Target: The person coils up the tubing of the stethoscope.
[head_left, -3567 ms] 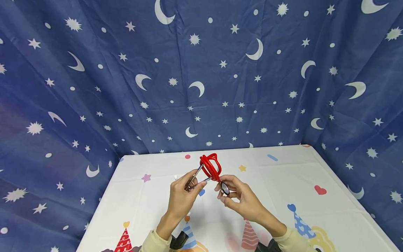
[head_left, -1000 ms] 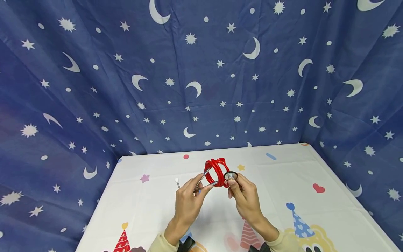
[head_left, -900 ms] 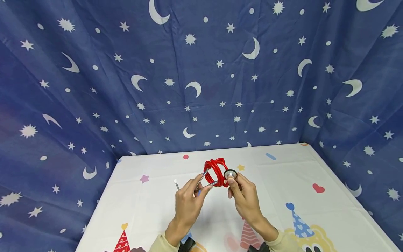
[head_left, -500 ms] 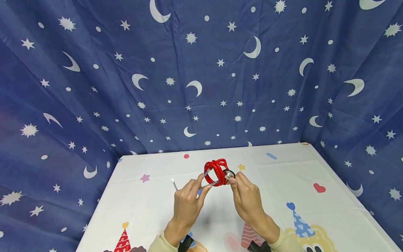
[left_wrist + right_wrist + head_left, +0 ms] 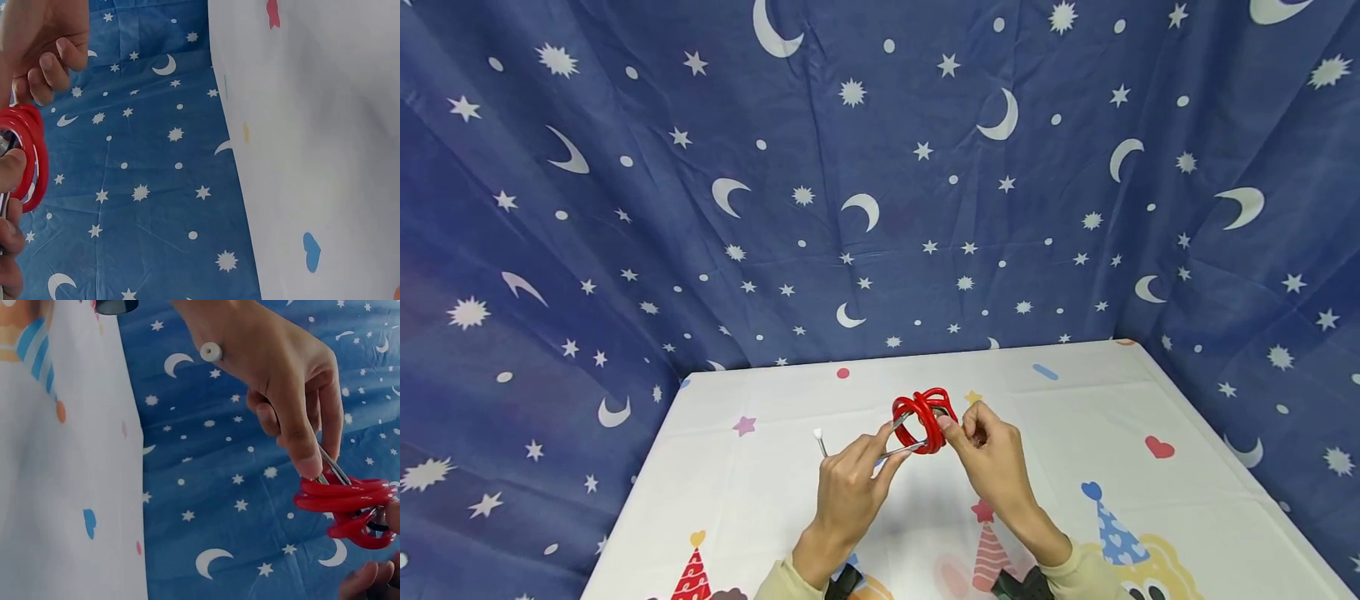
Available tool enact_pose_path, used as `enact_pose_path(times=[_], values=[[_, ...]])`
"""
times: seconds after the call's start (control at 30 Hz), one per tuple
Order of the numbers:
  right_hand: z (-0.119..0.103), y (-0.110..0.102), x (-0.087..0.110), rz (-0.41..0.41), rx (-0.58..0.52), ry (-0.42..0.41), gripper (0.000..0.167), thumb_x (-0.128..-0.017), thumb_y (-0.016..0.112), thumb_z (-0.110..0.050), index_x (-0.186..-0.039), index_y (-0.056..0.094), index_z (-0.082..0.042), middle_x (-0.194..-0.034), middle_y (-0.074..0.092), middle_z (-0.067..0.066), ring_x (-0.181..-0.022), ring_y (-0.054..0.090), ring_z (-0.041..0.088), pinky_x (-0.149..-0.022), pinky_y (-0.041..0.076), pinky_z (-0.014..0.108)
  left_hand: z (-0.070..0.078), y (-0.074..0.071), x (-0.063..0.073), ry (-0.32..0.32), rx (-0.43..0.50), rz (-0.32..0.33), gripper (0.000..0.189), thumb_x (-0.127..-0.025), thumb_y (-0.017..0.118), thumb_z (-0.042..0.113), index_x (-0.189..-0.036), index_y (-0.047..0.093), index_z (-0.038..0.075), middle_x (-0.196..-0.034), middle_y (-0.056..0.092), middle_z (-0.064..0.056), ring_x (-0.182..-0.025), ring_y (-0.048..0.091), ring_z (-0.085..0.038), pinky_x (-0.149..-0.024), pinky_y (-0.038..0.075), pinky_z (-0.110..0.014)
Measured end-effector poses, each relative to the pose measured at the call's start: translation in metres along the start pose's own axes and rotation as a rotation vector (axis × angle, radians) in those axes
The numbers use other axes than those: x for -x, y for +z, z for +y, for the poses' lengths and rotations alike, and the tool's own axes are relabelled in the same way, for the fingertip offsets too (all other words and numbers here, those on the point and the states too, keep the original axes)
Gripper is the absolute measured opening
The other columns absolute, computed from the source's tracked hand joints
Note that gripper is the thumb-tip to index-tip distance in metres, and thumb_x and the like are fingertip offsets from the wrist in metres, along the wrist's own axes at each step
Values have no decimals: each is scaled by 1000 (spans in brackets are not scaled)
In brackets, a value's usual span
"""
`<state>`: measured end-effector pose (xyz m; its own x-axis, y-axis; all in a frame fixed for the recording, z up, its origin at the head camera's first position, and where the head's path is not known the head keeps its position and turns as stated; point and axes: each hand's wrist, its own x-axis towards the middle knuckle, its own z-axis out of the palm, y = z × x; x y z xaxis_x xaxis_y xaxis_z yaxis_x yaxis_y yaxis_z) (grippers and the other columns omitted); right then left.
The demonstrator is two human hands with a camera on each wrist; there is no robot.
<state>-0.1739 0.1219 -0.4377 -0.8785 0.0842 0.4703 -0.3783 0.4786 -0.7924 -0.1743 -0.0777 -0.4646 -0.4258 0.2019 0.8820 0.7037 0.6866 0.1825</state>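
Observation:
A stethoscope with its red tubing wound in several loops is held up over the table, between both hands. My left hand grips its metal ear tubes, which run into the loops. One white ear tip sticks out past the left knuckles. My right hand pinches at the right side of the coil with thumb and forefinger. There the chest piece sits within the loops, mostly hidden by tubing and thumb. In the right wrist view the chest piece shows as a dark-rimmed disc among the loops.
Under the hands lies a table with a white cloth printed with party hats, hearts and stars. Behind it and at both sides hangs a blue curtain with moons and stars. Dark straps sit at the wrists.
The chest piece, earlier held in plain sight right of the coil, has tilted and moved left into the loops. The right thumb now covers part of it. The left hand keeps its grip.

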Motion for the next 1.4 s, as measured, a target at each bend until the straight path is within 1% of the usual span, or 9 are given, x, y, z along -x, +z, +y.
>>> enact_pose_path(times=[0.17,0.3,0.4,0.47,0.63,0.73,0.97,1.2,1.4], values=[[-4,-2,-1,-52,-120,40,20,-88,74,-17,-94,57,-11,-80,57,-1,-75,58,7,-50,47,22,-1,1,1,18,0,2,38,-82,78,27,-113,72,6,-71,68,1,-55,63,-8,-48,47,-16],[-7,-3,-4,-133,-264,144,17,-91,70,-13,-93,55,-6,-84,55,6,-80,59,12,-54,52,24,0,2,1,52,-7,7,35,-86,75,30,-111,72,5,-71,68,1,-54,63,-7,-48,47,-15],[-6,-1,-5,-110,-300,182,17,-92,69,-12,-90,54,-5,-82,53,6,-79,58,12,-58,52,23,1,3,1,60,-10,1,36,-85,77,30,-110,73,5,-71,68,1,-55,63,-7,-48,48,-16],[-4,3,-3,-61,-251,124,17,-92,69,-12,-89,54,-5,-79,54,4,-73,57,10,-55,50,21,1,4,2,52,-11,-4,37,-82,79,29,-110,73,5,-71,68,1,-54,63,-7,-48,48,-16],[5,11,3,130,17,-209,19,-87,74,-9,-92,56,-4,-74,57,-1,-64,51,5,-49,42,15,3,4,2,-1,19,-24,40,-79,81,27,-112,72,6,-71,68,2,-54,62,-6,-48,45,-13],[11,13,4,191,72,-343,23,-85,76,-11,-96,57,-1,-77,58,0,-66,52,6,-51,41,13,4,3,1,-20,47,-28,40,-79,81,26,-112,71,7,-68,66,3,-51,55,-3,-46,38,-9],[15,7,-1,136,68,-444,41,-78,80,-9,-114,61,-1,-95,58,8,-79,57,14,-53,47,17,4,2,1,-41,71,-47,41,-78,83,25,-112,71,7,-67,64,4,-50,47,-1,-47,33,-6],[15,-4,-11,139,215,-653,35,-94,63,-38,-101,72,-5,-94,61,8,-81,58,19,-64,53,29,2,2,5,-38,56,-96,42,-78,82,28,-112,71,7,-72,68,4,-51,56,-3,-47,39,-9],[14,-7,-14,119,272,-674,20,-76,77,-12,-93,71,-5,-91,62,7,-83,61,21,-70,57,37,3,4,6,-38,54,-113,44,-75,84,26,-112,72,8,-71,68,4,-53,58,-3,-47,41,-11]])
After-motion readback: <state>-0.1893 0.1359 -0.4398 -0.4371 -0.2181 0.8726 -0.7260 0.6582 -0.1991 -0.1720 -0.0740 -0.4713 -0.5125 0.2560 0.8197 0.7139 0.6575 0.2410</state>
